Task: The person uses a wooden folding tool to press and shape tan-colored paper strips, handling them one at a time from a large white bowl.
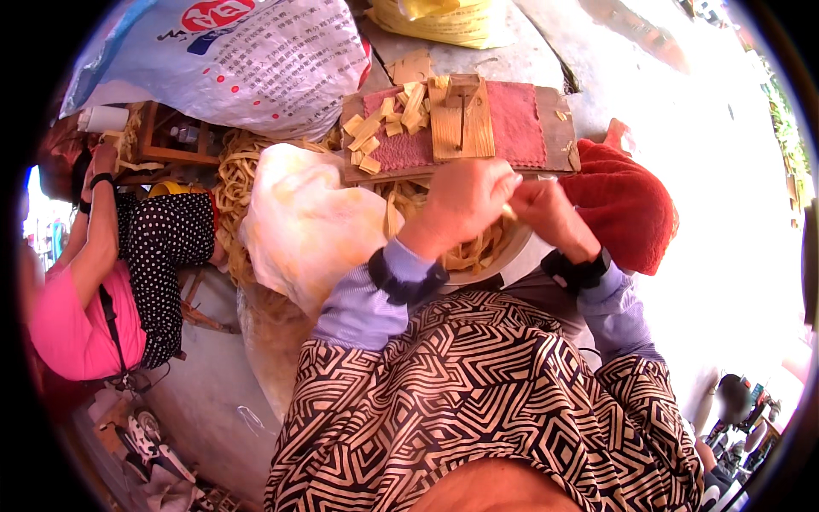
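My left hand point(471, 203) and my right hand point(556, 215) are raised close together in front of me, both with curled fingers. A small bit of something pale yellow shows between them, mostly hidden by the fingers. Just beyond lies a wooden board point(559, 128) covered partly by a red cloth point(519, 128). On the cloth sits a wooden block point(478, 128) with a narrow dark slot or blade down its middle. Short pale tan pieces point(367, 132) are heaped left of the block. Below my hands, long tan strips point(478, 252) fill a pale basin point(512, 247).
More tan strips point(243, 175) pile up at the left, beside a stained white cloth point(316, 218). A large printed sack point(281, 77) and a yellow bag point(444, 21) stand at the back. Red cloth point(618, 205) covers my right knee. A co-worker in pink point(94, 316) sits at left.
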The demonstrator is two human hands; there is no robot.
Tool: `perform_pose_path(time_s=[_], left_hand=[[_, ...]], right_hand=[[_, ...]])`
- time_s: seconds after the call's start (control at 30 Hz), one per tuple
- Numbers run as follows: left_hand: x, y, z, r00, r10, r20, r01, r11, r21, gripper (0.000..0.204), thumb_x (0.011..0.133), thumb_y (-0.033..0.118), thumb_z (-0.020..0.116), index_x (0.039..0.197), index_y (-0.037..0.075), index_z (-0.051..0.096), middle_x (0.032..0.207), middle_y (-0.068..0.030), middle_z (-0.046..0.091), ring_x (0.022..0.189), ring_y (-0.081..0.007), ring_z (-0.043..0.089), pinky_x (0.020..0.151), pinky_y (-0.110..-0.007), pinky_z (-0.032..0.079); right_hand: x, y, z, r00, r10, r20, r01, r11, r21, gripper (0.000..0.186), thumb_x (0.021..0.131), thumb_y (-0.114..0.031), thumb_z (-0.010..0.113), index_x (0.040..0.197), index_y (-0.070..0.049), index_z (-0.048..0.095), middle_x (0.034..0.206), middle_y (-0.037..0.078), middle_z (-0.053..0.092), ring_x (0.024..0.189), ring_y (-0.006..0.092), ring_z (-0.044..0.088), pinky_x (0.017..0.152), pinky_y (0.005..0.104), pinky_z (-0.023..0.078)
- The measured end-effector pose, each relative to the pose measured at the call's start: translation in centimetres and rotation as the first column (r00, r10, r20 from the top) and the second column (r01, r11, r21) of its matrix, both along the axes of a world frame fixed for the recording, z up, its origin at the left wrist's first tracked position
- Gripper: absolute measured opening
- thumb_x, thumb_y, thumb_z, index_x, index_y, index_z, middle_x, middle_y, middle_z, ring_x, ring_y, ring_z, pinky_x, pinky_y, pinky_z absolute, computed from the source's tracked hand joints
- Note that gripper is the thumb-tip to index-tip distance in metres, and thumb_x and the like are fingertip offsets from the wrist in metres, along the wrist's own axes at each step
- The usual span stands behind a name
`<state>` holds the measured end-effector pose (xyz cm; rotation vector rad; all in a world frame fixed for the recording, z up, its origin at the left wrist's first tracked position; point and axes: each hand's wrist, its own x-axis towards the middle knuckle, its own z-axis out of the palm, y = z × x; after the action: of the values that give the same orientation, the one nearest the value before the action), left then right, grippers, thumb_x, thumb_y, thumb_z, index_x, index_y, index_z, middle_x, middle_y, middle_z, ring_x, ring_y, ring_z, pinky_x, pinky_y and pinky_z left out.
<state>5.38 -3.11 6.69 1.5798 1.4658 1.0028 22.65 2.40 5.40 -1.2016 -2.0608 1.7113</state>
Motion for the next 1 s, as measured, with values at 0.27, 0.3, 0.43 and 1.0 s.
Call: perform_pose_path(time_s=[0.27,0.3,0.43,1.0], left_hand=[[0.7,0.1,0.2,0.675,0.155,0.721,0.057,0.964,-0.260,0.019,0.097,0.019,0.047,0.100,0.005,0.061,0.071,0.0056,0.050,0.059,-0.0025,0.042,0.052,-0.018,0.034],[0.8,-0.1,-0.1,0.749,0.125,0.651,0.044,0.970,-0.237,0.020,0.097,0.023,0.049,0.107,0.009,0.060,0.070,0.0077,0.047,0.057,-0.0006,0.039,0.049,-0.016,0.032],[1.3,-0.4,-2.0,0.615,0.206,0.761,0.042,0.955,-0.292,0.020,0.096,0.018,0.050,0.112,0.009,0.058,0.073,0.0070,0.049,0.059,-0.0006,0.041,0.050,-0.015,0.033],[0.0,-1.5,-1.9,0.986,0.164,0.042,-0.167,0.909,0.383,0.028,0.080,0.007,0.062,0.107,0.003,0.058,0.099,-0.0149,0.058,0.086,-0.0345,0.059,0.072,-0.041,0.049]], right_hand=[[-4.1,0.9,1.2,0.822,-0.402,-0.404,0.382,0.914,-0.135,0.025,0.095,-0.024,0.058,0.098,-0.002,0.069,0.060,-0.003,0.054,0.050,0.0040,0.046,0.046,0.0212,0.038],[-4.5,1.0,-0.3,0.812,-0.369,-0.453,0.432,0.901,0.040,0.025,0.094,-0.025,0.059,0.100,-0.002,0.068,0.060,-0.002,0.055,0.052,0.0047,0.048,0.048,0.0225,0.041],[-4.4,-0.2,0.5,0.913,-0.359,-0.195,0.409,0.794,0.449,0.018,0.090,-0.019,0.061,0.104,-0.011,0.069,0.069,0.014,0.063,0.061,0.0236,0.065,0.057,0.0318,0.050],[-3.6,-0.8,-2.3,0.691,-0.503,-0.519,-0.066,0.671,-0.738,0.022,0.092,-0.010,0.056,0.109,0.002,0.061,0.101,0.009,0.066,0.091,0.0158,0.063,0.084,0.0264,0.049]])
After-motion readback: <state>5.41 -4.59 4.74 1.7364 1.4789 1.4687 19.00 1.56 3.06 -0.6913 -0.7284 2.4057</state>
